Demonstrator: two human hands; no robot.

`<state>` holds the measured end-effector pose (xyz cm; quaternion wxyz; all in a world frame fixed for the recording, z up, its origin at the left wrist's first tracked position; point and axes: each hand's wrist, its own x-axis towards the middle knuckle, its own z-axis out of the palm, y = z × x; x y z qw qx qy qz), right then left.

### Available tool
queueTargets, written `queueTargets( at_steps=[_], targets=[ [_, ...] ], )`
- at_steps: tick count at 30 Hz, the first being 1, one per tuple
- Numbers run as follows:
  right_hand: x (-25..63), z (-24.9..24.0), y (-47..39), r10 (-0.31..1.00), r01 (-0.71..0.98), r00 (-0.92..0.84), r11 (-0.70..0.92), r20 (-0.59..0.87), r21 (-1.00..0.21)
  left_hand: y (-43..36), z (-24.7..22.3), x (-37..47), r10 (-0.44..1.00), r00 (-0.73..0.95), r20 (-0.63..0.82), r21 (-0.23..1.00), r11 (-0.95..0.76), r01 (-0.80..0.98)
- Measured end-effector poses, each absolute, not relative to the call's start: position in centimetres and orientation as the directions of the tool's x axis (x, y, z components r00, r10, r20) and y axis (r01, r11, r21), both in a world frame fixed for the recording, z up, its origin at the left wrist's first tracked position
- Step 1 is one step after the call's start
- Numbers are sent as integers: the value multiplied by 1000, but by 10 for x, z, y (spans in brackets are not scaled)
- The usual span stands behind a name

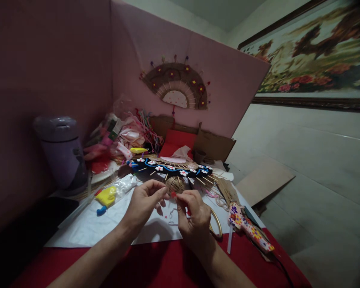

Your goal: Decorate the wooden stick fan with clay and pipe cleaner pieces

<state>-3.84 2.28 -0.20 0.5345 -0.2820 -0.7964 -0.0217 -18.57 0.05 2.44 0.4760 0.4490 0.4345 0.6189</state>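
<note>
Near the middle of the table, my right hand (195, 214) pinches a small red piece (173, 195), perhaps soft clay, between thumb and fingertips. My left hand (147, 200) is close on its left, thumb and forefinger pressed together; whatever they hold is too small to make out. Just beyond both hands lies a black fan-shaped craft (171, 170) with white flowers, a blue wavy line and thin sticks around its edge. A ball of twine (175, 185) shows behind my fingertips. On the left, a lump of yellow clay (106, 196) with a blue bit rests by clear plastic.
A purple tumbler (61, 156) stands at the left. Plastic bags and yarn (144, 128) are heaped behind. To the right lie a gold ring (216, 224), a glue stick (229, 239) and a flower-patterned handle (252, 230). A finished fan (177, 86) hangs on the pink board.
</note>
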Motion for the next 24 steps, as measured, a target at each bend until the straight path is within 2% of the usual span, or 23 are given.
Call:
queueTargets(
  at_steps=[4,9,15,20,24],
  targets=[
    [-39,-2,22,422,470,-294,845,858,-255,1,24,-185,992,-21,123,956,-124,-266],
    [-40,-3,20,394,420,-340,876,854,-237,1,22,-184,990,-40,132,941,-138,-310],
    [-40,-2,20,384,366,-383,898,840,-243,0,27,-184,993,-56,107,956,-118,-269],
    [-41,-1,19,404,326,-332,897,852,-298,-1,29,-183,992,-89,89,957,-109,-269],
    [-43,0,20,486,320,-238,856,841,-405,1,26,-183,992,-54,116,945,-127,-302]
  ],
)
